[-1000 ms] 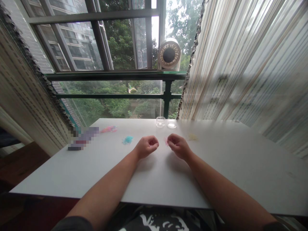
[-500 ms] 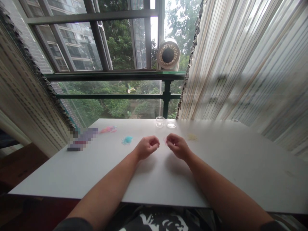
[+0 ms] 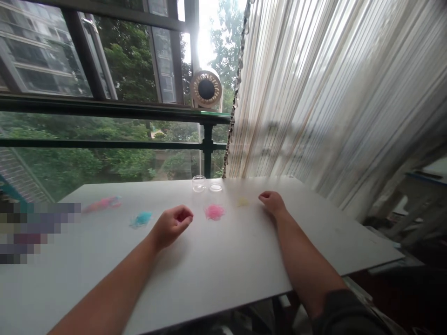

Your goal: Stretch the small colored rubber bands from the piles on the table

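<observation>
My left hand (image 3: 173, 225) is curled closed above the white table (image 3: 223, 265), between a small blue pile (image 3: 141, 219) and a pink pile (image 3: 214, 212). Something pinkish shows inside its fingers, too small to make out. My right hand (image 3: 273, 203) hovers to the right of a pale yellow pile (image 3: 242, 202), its fingers pressed together; whatever they may hold is hidden. A clear round jar (image 3: 199, 184) stands at the back edge, with a clear lid (image 3: 215, 187) lying beside it on the right.
A pink and multicoloured bunch (image 3: 103, 204) lies at the back left, near a blurred-out object (image 3: 42, 230) at the left edge. A round fan (image 3: 206, 89) stands by the window rail. A striped curtain (image 3: 314, 93) hangs behind the table.
The view has turned right. My right hand has moved right, away from my left hand and past the yellow pile, uncovering the pink pile. Both hands remain closed.
</observation>
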A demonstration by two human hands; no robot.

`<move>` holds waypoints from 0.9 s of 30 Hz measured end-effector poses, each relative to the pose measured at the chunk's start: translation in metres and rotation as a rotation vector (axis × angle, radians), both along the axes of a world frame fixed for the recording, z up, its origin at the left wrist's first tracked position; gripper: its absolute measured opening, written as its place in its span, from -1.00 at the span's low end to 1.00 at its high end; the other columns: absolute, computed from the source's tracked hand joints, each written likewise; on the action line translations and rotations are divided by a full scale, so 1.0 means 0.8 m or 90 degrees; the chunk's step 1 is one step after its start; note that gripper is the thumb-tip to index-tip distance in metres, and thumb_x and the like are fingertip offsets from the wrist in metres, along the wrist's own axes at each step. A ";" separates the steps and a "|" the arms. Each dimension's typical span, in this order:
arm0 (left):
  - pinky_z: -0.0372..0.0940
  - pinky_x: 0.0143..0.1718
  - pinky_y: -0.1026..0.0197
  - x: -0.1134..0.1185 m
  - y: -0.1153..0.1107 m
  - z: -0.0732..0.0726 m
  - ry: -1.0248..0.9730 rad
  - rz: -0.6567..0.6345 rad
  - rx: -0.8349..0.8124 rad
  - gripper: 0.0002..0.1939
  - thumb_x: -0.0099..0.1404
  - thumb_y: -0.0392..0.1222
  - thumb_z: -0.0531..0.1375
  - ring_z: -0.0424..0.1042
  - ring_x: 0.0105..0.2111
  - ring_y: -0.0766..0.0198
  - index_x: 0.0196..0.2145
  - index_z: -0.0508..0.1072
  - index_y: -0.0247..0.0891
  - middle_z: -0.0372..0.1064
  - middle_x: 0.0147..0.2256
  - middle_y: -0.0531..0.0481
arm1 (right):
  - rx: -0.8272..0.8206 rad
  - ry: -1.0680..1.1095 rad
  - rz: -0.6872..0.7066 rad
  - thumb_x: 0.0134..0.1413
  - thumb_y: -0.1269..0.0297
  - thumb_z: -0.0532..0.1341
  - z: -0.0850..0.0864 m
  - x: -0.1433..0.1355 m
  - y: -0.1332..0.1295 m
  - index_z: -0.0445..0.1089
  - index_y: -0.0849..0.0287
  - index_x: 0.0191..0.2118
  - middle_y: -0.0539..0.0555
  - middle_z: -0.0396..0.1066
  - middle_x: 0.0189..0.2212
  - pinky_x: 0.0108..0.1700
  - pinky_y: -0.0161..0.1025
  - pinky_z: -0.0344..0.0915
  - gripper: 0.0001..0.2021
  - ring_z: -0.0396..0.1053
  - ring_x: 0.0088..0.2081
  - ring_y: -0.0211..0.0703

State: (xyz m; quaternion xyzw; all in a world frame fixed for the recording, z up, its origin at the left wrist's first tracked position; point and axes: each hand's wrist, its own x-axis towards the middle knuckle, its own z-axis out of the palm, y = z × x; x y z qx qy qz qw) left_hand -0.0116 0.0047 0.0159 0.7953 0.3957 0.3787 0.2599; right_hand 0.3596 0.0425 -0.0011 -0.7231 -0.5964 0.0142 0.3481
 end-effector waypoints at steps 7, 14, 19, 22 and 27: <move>0.17 -0.46 0.35 0.000 0.002 -0.001 0.013 0.004 0.007 -0.83 0.13 -0.14 0.09 0.25 -0.51 0.37 -0.41 0.37 -0.31 0.29 -0.53 0.05 | -0.033 -0.036 0.027 -0.14 0.30 0.16 -0.014 -0.026 0.015 0.51 0.16 -0.44 0.03 0.47 -0.52 -0.41 -0.36 0.18 -0.83 0.36 -0.47 -0.23; 0.17 -0.45 0.34 0.000 0.004 -0.004 0.021 -0.003 0.003 -0.83 0.14 -0.14 0.09 0.26 -0.49 0.36 -0.40 0.36 -0.31 0.31 -0.51 0.04 | -0.035 -0.082 0.045 -0.12 0.30 0.14 -0.014 -0.046 0.014 0.51 0.15 -0.42 0.06 0.46 -0.46 -0.36 -0.34 0.18 -0.81 0.35 -0.41 -0.21; 0.17 -0.44 0.34 -0.001 0.006 -0.008 0.011 -0.006 -0.008 -0.83 0.14 -0.14 0.10 0.26 -0.48 0.36 -0.38 0.36 -0.31 0.32 -0.49 0.03 | -0.032 -0.106 0.045 -0.09 0.30 0.14 -0.013 -0.050 0.015 0.52 0.16 -0.40 0.09 0.44 -0.39 -0.29 -0.32 0.18 -0.80 0.34 -0.37 -0.19; 0.16 -0.45 0.34 -0.001 0.007 -0.010 0.009 -0.003 -0.009 -0.83 0.14 -0.13 0.10 0.25 -0.49 0.36 -0.38 0.36 -0.30 0.31 -0.50 0.04 | -0.030 -0.109 0.043 -0.06 0.31 0.12 -0.014 -0.049 0.015 0.52 0.15 -0.36 0.10 0.43 -0.38 -0.25 -0.32 0.18 -0.78 0.34 -0.33 -0.18; 0.17 -0.45 0.34 -0.001 0.007 -0.009 0.003 -0.002 -0.004 -0.83 0.14 -0.13 0.10 0.26 -0.49 0.36 -0.39 0.36 -0.30 0.31 -0.50 0.04 | -0.022 -0.097 0.034 -0.03 0.38 0.08 -0.016 -0.045 0.016 0.51 0.16 -0.32 0.09 0.42 -0.35 -0.17 -0.33 0.18 -0.76 0.35 -0.29 -0.19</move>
